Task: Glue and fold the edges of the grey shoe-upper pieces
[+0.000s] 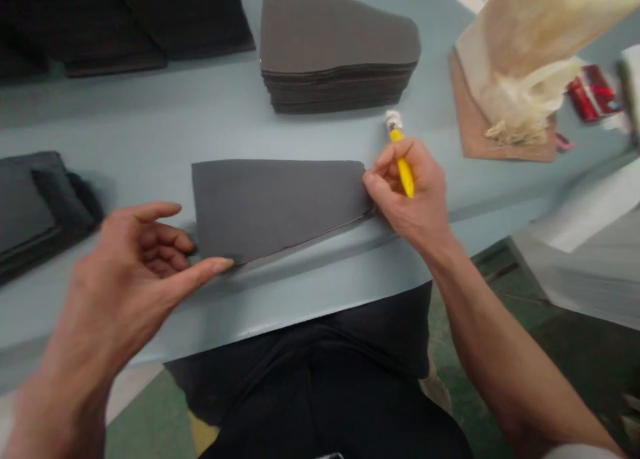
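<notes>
A grey cut piece of sheet material (275, 202) lies flat on the pale blue table (150, 132), close to its near edge. My left hand (145, 259) is at the piece's left end, fingers curled and apart, thumb tip touching the lower left corner. My right hand (413, 192) is at the piece's right end, closed round a yellow pen (403, 159) with a white tip pointing away from me; its fingertips press on the piece's right edge.
A tall stack of the same grey pieces (335, 52) stands behind. Dark stacks lie at far left (35, 209) and top left (125, 19). A brown sheet with a pale cloth bundle (520, 79) and red items (590, 95) sit at right.
</notes>
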Motion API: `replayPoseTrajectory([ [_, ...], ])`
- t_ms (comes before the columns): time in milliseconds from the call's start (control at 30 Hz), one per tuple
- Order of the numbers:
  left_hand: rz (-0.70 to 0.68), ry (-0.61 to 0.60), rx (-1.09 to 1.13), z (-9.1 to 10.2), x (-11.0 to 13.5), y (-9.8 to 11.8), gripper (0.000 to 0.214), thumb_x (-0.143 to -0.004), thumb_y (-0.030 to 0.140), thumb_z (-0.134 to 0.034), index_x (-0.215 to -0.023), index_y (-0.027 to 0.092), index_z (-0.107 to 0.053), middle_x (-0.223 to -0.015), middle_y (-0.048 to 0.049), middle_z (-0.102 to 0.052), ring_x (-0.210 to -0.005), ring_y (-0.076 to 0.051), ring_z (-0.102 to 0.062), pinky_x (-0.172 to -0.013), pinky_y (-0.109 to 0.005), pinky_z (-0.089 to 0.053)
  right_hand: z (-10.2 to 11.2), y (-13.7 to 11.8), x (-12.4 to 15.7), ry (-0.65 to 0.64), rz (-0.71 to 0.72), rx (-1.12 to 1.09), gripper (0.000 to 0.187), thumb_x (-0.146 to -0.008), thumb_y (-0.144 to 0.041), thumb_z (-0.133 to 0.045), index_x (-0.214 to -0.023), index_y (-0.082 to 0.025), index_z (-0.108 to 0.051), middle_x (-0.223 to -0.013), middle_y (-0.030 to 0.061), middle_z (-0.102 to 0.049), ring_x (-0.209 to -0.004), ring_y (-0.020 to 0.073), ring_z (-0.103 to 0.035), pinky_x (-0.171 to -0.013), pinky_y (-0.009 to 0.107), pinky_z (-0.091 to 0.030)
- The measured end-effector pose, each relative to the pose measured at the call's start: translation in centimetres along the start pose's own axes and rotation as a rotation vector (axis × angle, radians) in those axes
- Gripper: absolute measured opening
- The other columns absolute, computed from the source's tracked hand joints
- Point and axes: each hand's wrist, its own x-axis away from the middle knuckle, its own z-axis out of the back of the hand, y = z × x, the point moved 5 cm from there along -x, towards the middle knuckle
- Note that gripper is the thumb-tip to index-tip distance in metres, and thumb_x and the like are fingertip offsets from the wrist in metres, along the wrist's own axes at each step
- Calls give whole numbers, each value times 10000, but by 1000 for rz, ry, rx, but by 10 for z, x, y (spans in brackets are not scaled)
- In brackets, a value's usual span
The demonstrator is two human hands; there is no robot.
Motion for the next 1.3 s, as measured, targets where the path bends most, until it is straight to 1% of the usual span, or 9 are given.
replayPoseTrajectory([
  [67,-38,4,-78,-1,8,12,1020,-748,794,-814,-1543,245,-485,-1014,-3,-708,-798,-195,-664,-794,-345,-597,1,1,-1,3,14,38,204,-823,-233,-745,-936,-281,-582,-757,-61,-629,-593,119,-576,-559,285,-517],
  [167,-80,4,-162,-3,12,19,957,-792,775,-764,-1547,256,-486,-1020,-6,-706,-789,-199,-634,-809,-364,-567,3,-2,-2,0,45,65,195,-810,-204,-730,-913,-275,-580,-751,-58,-627,-583,116,-575,-549,284,-526],
  [267,-102,-22,-163,-3,11,19,885,-833,702,-765,-1548,260,-488,-1022,0,-698,-799,-193,-624,-819,-346,-548,3,-3,-3,-21,43,77,189,-813,-212,-720,-911,-274,-572,-768,-48,-640,-595,118,-585,-560,284,-535],
  [400,-112,-40,-155,-3,10,18,887,-838,670,-776,-1564,252,-485,-1029,1,-697,-812,-192,-626,-825,-341,-534,2,0,-3,-28,45,125,192,-837,-248,-724,-935,-283,-563,-785,-47,-654,-602,121,-583,-564,282,-537],
  [567,-87,-69,-160,-5,8,16,836,-850,610,-789,-1574,318,-490,-1036,16,-696,-820,-189,-631,-820,-331,-513,2,-2,-2,-17,82,104,191,-829,-203,-699,-933,-277,-558,-758,-56,-613,-590,114,-553,-559,282,-522],
  [733,-94,-84,-129,-7,4,14,830,-846,655,-764,-1562,317,-516,-992,23,-678,-792,-191,-621,-798,-327,-502,3,3,-2,-49,41,131,197,-864,-240,-744,-960,-277,-576,-769,-52,-590,-636,126,-577,-586,296,-534],
  [900,-113,-117,-149,-6,0,14,828,-887,591,-767,-1611,334,-458,-987,47,-652,-770,-159,-608,-783,-299,-475,5,8,-2,-53,72,155,214,-860,-204,-742,-979,-281,-582,-749,-57,-580,-607,126,-574,-570,297,-522],
  [1200,-116,-118,-161,-5,-4,20,920,-805,668,-743,-1604,300,-471,-904,46,-632,-671,-172,-577,-733,-323,-453,5,2,-3,-22,88,157,196,-837,-198,-728,-932,-278,-577,-696,-77,-556,-554,107,-541,-541,283,-501],
  [1300,-122,-112,-183,-7,-6,11,921,-823,666,-738,-1630,331,-447,-948,30,-655,-708,-188,-605,-726,-321,-451,2,0,-3,-11,72,122,192,-847,-209,-707,-946,-283,-559,-713,-73,-575,-564,114,-550,-536,281,-495],
])
